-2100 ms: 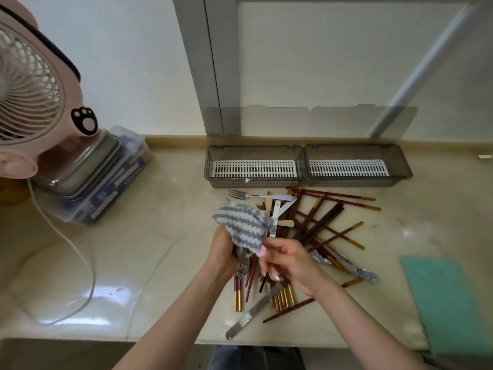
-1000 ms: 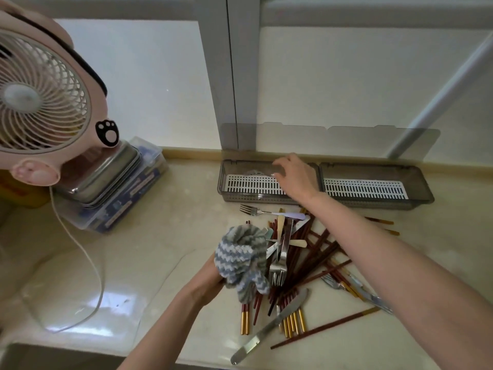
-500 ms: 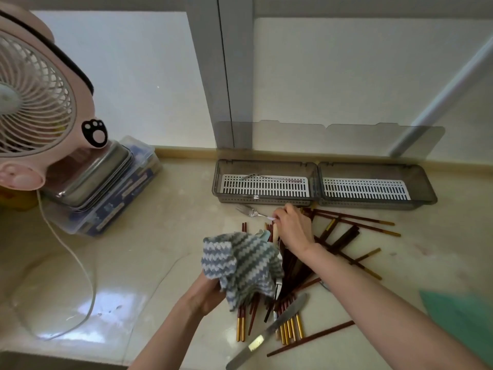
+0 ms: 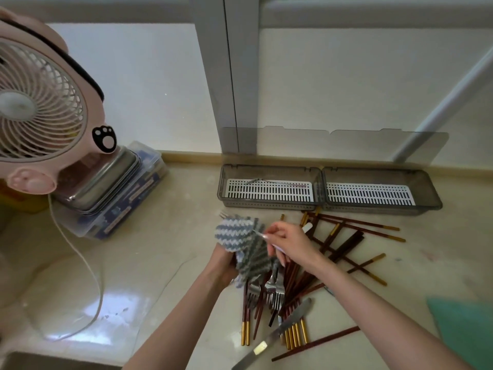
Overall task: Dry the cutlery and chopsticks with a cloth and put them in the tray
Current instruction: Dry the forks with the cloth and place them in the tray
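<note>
My left hand grips a grey-and-white striped cloth. My right hand pinches the pale handle of a fork whose shaft lies in the cloth; its tines stick out at the cloth's upper left. The grey two-compartment tray stands at the back by the window. One fork lies in its left compartment; the right compartment holds nothing. Under and right of my hands is a pile of dark red chopsticks, more forks and a table knife.
A pink fan stands at the left on stacked containers, its white cord trailing over the counter. The tray's smoky lid leans on the window. A green cloth lies at the right edge.
My right hand laid a fork in the left tray compartment, came back to the pile, picked up another fork and brought it into the cloth held by my left hand.
</note>
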A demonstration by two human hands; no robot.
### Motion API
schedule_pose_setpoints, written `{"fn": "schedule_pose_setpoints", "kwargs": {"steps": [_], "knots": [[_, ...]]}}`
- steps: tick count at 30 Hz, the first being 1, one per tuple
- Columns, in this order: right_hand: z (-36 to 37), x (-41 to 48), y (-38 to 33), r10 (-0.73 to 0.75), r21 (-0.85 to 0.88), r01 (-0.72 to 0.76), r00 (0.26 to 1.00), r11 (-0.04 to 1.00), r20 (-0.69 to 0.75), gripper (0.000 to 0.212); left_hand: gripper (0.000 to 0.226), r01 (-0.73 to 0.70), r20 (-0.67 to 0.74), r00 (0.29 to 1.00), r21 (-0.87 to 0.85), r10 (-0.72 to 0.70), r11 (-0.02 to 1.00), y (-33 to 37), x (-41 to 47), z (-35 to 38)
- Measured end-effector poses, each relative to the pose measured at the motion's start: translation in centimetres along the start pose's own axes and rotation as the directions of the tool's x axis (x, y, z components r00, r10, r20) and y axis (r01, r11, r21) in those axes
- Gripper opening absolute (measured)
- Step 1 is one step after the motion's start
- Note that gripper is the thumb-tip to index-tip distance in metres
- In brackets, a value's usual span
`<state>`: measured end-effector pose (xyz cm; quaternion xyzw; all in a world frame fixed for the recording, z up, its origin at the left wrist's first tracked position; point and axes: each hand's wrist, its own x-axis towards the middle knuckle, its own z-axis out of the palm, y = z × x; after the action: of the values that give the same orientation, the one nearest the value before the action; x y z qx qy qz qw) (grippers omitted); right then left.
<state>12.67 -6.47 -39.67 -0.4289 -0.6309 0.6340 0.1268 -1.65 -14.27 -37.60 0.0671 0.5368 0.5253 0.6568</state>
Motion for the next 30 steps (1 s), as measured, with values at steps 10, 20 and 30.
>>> {"fn": "schedule_pose_setpoints", "kwargs": {"steps": [10,20,30], "knots": [[1.1,-1.3,-1.0,0.081,0.025,-0.079,0.996,0.997,-0.049,0.013,0.028,-0.225,-0.35,0.88,0.29,0.322,0.93,-0.6,3.0,-0.2],[0.2,-2.5,-2.2,0.036,0.188,0.01,0.97,0.982,-0.239,0.007,0.029,-0.196,-0.04,0.975,0.298,0.217,0.934,2.1,2.6,-3.3],[1.2,-3.1,-0.2,-0.075,0.448,-0.081,0.944,0.891,0.321,0.047,0.027,-0.216,-0.166,0.966,-0.105,0.197,0.971,0.0,3.6,-1.5]]}}
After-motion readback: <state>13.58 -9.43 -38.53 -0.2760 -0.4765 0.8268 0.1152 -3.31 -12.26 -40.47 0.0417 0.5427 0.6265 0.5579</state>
